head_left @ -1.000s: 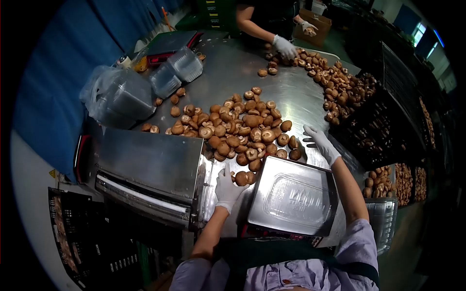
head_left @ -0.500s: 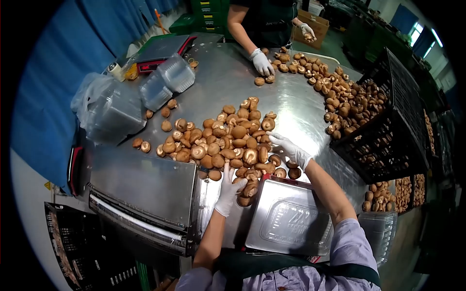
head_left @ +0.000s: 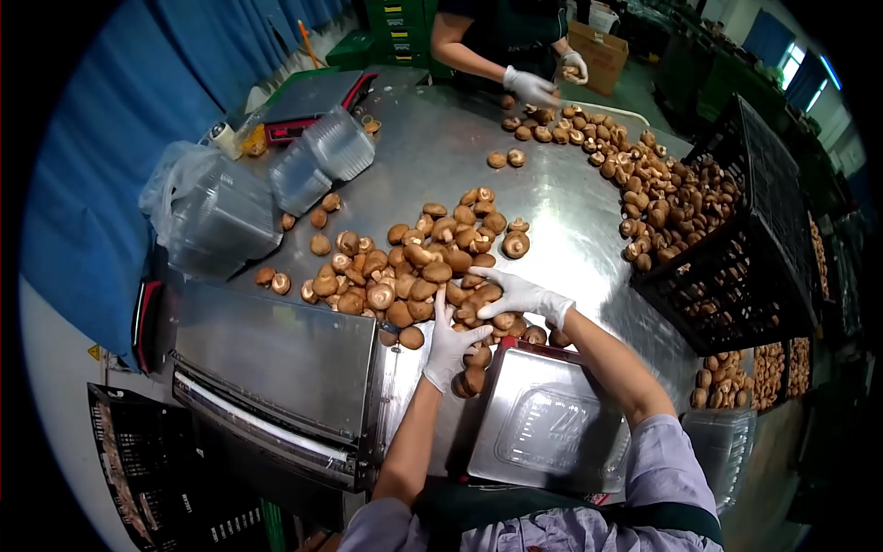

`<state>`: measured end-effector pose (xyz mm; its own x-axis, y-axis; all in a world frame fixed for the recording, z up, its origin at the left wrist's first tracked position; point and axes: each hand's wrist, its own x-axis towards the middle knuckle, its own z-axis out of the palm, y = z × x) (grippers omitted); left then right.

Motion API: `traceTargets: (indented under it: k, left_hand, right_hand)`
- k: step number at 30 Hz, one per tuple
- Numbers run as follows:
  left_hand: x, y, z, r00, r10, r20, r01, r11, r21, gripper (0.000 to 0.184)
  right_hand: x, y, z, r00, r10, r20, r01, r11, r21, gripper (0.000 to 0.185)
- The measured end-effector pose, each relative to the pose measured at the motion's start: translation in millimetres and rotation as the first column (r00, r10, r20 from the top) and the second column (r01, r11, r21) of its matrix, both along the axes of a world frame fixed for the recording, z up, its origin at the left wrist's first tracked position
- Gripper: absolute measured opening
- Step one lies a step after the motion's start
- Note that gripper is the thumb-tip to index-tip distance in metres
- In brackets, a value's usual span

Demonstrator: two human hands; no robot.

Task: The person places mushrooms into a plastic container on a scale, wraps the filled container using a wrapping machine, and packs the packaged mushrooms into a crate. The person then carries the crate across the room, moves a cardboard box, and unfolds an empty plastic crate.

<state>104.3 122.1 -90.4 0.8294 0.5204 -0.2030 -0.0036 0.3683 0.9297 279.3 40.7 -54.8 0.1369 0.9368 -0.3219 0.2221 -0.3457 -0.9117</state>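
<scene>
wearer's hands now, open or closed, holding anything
Left hand: open, spread against mushrooms; whether it grips any, unclear.
Right hand: open, curved over mushrooms; grip likewise unclear.

Left hand (head_left: 449, 348), right hand (head_left: 522, 296): white gloves (head_left: 544, 304); lilac short-sleeved shirt (head_left: 670, 465); dark green apron (head_left: 515, 500).

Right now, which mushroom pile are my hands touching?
The central pile: left hand and right hand touch its near side; the other pile meets the large black crate.

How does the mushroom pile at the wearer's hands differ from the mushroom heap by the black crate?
The central pile lies apart from any crate; the crate-side heap reaches into the tipped black crate. The wearer's left hand and right hand touch the central pile, not the crate-side heap. Shared: both are brown-capped mushrooms on the metal table.
</scene>
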Motion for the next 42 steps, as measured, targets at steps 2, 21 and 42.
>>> traceTargets:
  k: [2, 21, 42]
  left_hand:
    - [0, 5, 1, 1.0, -0.016, -0.012, 0.017, 0.998, 0.057, 0.105]
    - [-16, -38, 131, 0.981, -0.085, 0.174, 0.053, 0.982, 0.183, 0.103]
    - [-101, -150, 103, 0.901, -0.311, -0.302, 0.353, 0.122, 0.928, 0.081]
  right_hand:
    - [-12, 10, 15, 0.998, 0.048, 0.047, -0.045, 0.997, -0.063, 0.097]
    - [-68, -67, 128, 0.966, -0.256, -0.031, 0.255, 0.928, 0.272, 0.086]
    - [-174, -296, 83, 0.645, -0.568, 0.511, 0.431, 0.823, 0.371, 0.061]
